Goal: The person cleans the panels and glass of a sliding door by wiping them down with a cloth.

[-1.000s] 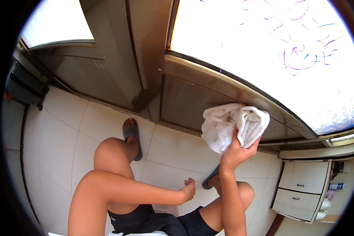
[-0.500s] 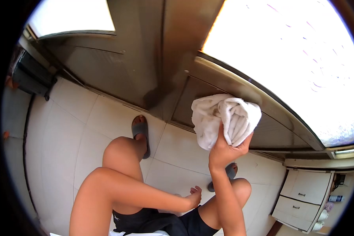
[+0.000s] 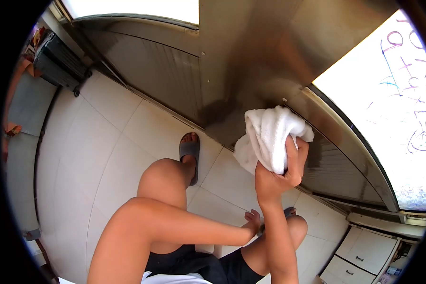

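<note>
Here we are, the white towel [image 3: 268, 137] bunched in our right hand [image 3: 278, 182], thumb and fingers closed round its folds! We have it up at the brown metal door [image 3: 333, 165], by the lower panel, though we can't tell whether it touches. Our left hand [image 3: 253, 220] sits low near the right knee [image 3: 296, 229], fingers loosely parted, partly behind the right forearm. Below us, grey slippers [image 3: 190, 150] on pale floor tiles [image 3: 123, 161]; to the right, white drawers [image 3: 359, 251] beneath scribbled glass [image 3: 388, 90].
</note>
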A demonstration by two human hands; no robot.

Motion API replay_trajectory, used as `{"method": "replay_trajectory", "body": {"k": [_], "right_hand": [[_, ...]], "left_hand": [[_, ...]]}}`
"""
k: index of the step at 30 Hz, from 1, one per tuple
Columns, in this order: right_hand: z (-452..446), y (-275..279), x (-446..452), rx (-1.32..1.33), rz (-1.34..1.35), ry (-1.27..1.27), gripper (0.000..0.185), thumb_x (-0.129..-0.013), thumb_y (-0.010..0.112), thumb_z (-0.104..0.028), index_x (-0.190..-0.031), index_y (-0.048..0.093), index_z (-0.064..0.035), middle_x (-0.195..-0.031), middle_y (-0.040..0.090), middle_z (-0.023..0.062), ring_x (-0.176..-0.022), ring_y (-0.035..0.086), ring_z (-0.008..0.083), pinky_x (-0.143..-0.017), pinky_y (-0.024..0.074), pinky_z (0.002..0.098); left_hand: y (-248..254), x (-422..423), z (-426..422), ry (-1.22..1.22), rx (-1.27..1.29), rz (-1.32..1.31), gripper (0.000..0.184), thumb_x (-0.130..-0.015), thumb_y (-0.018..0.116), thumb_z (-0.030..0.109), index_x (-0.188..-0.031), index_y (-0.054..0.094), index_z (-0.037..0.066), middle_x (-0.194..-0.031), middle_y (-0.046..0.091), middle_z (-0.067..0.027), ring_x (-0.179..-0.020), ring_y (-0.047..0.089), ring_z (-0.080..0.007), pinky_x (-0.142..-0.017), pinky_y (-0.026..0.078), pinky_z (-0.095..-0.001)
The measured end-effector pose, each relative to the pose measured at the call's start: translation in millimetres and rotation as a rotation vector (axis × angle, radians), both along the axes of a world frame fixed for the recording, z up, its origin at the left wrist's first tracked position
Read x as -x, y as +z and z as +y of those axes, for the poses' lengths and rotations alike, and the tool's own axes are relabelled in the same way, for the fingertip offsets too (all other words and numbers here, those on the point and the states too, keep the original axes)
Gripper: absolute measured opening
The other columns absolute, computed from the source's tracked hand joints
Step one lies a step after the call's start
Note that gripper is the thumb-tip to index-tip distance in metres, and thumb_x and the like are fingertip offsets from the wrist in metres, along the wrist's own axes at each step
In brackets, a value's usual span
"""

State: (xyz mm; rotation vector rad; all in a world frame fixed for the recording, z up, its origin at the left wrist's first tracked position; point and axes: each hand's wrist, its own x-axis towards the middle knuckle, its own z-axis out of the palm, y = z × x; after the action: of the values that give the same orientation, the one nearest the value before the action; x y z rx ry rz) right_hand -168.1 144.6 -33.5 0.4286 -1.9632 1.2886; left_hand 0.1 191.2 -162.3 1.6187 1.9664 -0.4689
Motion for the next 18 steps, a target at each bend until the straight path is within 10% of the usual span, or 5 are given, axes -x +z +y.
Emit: {"method": "replay_trajectory", "body": {"k": [18], "right_hand": [[18.3,-98.6,-0.1,-0.484,-0.078,0.010,0.060,-0.052,0.068,0.010,-0.102,0.076,-0.0208,-0.106,0.060,0.0095,-0.083,0.067,0.0311,-0.062,0.0551,0.0395]], "left_hand": [[10.4,-5.0,31.0,-0.048,-0.038,0.038,0.023,-0.089,0.059,0.018,-0.107,0.071,0.010,-0.101,0.070,-0.0125,-0.097,0.063,-0.0300,-0.083,0.050,-0.0479]]}}
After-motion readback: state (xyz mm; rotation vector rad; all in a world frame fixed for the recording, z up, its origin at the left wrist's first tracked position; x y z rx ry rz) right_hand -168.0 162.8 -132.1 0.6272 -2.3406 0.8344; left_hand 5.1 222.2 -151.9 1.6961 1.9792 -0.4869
